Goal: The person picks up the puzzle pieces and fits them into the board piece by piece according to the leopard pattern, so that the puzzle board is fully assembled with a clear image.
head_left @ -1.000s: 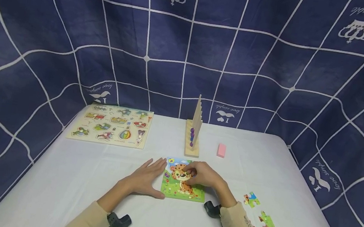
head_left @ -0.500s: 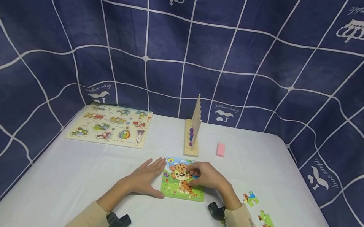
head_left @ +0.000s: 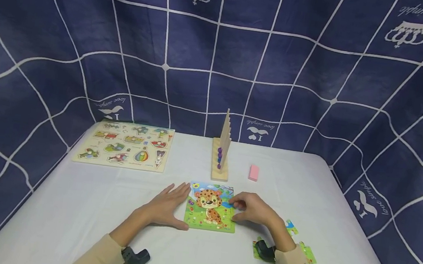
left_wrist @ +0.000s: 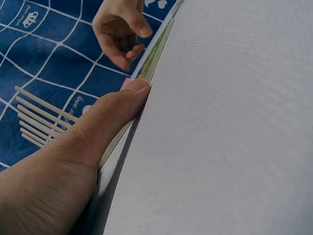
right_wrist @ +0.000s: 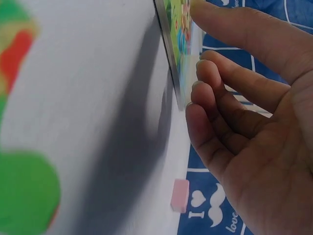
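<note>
A square jigsaw puzzle (head_left: 210,205) with a spotted leopard cub on green grass lies flat in the middle of the white table. Along its left edge rests my left hand (head_left: 168,206), fingers spread straight and thumb touching the near left corner. My right hand (head_left: 254,209) is at the puzzle's right edge, fingers loosely bent with nothing visible between them. In the right wrist view, the thumb and fingers of the right hand (right_wrist: 254,112) stand apart beside the puzzle's side (right_wrist: 173,44). The left thumb (left_wrist: 122,105) presses against the edge in the left wrist view.
Loose puzzle pieces (head_left: 308,252) lie right of the puzzle, partly hidden by the right forearm. Behind it stand a wooden peg rack (head_left: 219,175) with purple and blue beads and a pink block (head_left: 254,172). A vehicle peg puzzle board (head_left: 139,165) lies back left.
My right hand has drawn back rightward from the leopard's face to the puzzle's right edge, uncovering the picture. The left hand has stayed in place. The view has shifted slightly.
</note>
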{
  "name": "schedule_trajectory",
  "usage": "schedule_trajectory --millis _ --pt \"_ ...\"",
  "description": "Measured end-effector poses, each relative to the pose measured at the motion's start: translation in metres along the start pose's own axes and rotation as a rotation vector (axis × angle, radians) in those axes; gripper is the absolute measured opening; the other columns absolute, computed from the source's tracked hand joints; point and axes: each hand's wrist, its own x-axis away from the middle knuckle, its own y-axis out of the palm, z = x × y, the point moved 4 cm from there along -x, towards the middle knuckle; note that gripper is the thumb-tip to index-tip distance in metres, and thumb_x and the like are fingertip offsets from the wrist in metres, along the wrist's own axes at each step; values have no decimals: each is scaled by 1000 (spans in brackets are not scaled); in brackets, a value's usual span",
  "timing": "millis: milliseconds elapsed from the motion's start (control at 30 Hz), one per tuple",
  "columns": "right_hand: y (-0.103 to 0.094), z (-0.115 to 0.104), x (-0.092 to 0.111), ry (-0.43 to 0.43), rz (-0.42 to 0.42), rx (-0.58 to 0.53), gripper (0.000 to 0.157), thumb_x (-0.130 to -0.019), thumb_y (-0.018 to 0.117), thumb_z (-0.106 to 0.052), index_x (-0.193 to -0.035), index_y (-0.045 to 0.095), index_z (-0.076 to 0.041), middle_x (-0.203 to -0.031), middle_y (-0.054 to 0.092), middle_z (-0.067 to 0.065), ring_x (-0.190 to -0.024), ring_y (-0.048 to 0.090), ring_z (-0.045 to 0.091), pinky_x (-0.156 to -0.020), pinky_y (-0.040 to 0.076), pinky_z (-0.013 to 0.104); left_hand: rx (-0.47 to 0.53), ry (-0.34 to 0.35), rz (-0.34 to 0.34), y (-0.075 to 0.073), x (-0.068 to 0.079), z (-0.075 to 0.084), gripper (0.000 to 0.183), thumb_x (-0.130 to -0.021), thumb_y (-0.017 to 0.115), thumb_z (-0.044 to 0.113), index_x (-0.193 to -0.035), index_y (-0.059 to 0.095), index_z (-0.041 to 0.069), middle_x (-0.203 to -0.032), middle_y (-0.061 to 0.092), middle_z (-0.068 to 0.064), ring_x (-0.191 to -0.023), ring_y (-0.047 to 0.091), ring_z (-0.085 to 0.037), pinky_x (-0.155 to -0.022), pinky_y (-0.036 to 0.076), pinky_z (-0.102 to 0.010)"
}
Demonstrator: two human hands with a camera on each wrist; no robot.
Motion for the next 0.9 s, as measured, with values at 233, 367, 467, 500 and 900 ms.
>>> schedule_trajectory --millis 233,367,467,500,900 --pt "-5 5 11 26 -17 19 48 -69 87 -18 -112 69 -7 -93 64 -2 -83 55 12 -73 51 21 22 11 10 -2 2 1 125 -66 61 84 -155 21 5 -164 13 -8 -153 12 -23 -125 8 -49" --pt "-9 12 20 42 -14 29 47 -69 88 -20 -110 69 -8 -94 65 -2 -84 56 13 -73 51 22 23 7 2 -1 1 0 126 -65 61 84 -155 20 5 -164 13 -7 -153 11 -23 -126 8 -48" --pt "-13 20 28 71 -1 21 47 -67 89 -20 -109 70 -9 -94 65 -2 -84 55 14 -72 50 22 17 4 0 0 1 0 127 -65 60 85 -155 20 6 -164 12 -6 -153 11 -22 -126 7 -47" --pt "-15 23 30 85 1 14 47 -67 89 -20 -109 70 -10 -94 65 -2 -84 55 14 -71 50 22 16 4 2 0 1 0 127 -65 60 85 -155 20 6 -164 12 -6 -154 11 -22 -126 7 -47" --pt "-36 59 63 177 -5 -7 43 -68 88 -19 -106 69 -10 -91 62 -2 -84 52 14 -69 46 20 6 4 5 0 1 0 127 -65 59 86 -155 20 6 -164 12 -6 -153 11 -22 -125 7 -47"
